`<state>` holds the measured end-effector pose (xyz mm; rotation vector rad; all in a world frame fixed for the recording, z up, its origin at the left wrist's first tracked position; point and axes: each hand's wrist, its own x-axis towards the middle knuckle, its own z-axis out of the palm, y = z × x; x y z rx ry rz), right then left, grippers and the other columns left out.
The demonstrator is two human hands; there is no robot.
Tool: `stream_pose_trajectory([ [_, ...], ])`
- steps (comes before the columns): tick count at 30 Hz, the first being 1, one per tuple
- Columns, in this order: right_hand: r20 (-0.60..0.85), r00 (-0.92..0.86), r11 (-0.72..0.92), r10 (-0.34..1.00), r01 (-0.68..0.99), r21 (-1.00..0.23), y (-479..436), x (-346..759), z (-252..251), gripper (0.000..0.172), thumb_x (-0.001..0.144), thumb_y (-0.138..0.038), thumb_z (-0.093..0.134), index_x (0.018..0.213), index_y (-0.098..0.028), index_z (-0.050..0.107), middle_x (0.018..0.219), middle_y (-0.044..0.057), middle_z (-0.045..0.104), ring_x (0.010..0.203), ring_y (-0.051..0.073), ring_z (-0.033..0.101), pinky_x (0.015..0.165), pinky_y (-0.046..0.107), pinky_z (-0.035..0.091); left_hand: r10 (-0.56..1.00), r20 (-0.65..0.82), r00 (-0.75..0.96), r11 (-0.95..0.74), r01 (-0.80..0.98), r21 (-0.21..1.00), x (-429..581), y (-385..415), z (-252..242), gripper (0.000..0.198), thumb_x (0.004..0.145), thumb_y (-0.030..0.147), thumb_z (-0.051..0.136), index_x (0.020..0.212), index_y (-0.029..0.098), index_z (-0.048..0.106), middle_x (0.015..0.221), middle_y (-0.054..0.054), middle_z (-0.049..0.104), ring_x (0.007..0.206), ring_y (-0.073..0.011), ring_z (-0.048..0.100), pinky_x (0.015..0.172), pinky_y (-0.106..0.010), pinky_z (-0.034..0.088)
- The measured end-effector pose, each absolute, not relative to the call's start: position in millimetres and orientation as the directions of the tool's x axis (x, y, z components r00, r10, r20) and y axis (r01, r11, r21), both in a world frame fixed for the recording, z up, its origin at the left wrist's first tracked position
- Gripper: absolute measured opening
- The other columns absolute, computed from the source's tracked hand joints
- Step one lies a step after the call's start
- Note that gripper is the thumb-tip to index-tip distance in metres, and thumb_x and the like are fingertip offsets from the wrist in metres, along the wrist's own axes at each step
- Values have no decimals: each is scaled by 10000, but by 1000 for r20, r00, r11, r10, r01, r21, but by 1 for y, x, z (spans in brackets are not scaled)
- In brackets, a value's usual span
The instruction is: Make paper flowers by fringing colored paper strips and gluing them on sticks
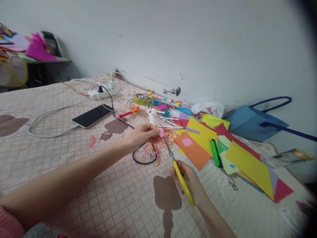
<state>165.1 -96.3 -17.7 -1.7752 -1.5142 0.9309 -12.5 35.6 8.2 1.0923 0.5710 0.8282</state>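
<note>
My left hand point(143, 135) is stretched forward over the patterned bedsheet, its fingers pinched on a small pink paper piece point(161, 132). My right hand point(190, 181) grips yellow-handled scissors point(178, 172); their metal blades point up toward the pink piece and touch its lower edge. Small coloured paper scraps point(151, 149) lie on the sheet just below my left hand, inside a loop of black cable point(145, 158).
Coloured paper sheets point(247, 162) and a green marker point(216, 152) lie to the right. A phone point(92, 116), a power strip point(102, 93), a tape roll point(140, 99), pens and craft bits lie ahead. A blue bag point(255, 123) leans at the wall.
</note>
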Motion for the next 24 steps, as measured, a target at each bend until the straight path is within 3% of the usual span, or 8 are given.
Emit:
stream_pose_trajectory([
  [12, -81, 74, -109, 994, 567, -816, -97, 169, -29, 324, 789, -491, 550, 664, -220, 423, 431, -97, 342, 308, 73, 330, 326, 199, 309, 810, -18, 587, 234, -295, 927, -10, 32, 8, 187, 762, 273, 663, 745, 111, 569, 738, -52, 673, 677, -107, 631, 694, -258, 488],
  [24, -38, 56, -64, 998, 601, -797, -96, 168, -27, 274, 805, -427, 503, 670, -209, 406, 520, -74, 367, 365, 63, 337, 335, 180, 314, 764, 57, 642, 165, -279, 946, -11, 35, 7, 198, 761, 261, 664, 722, 112, 540, 695, -21, 666, 662, -92, 628, 682, -233, 494],
])
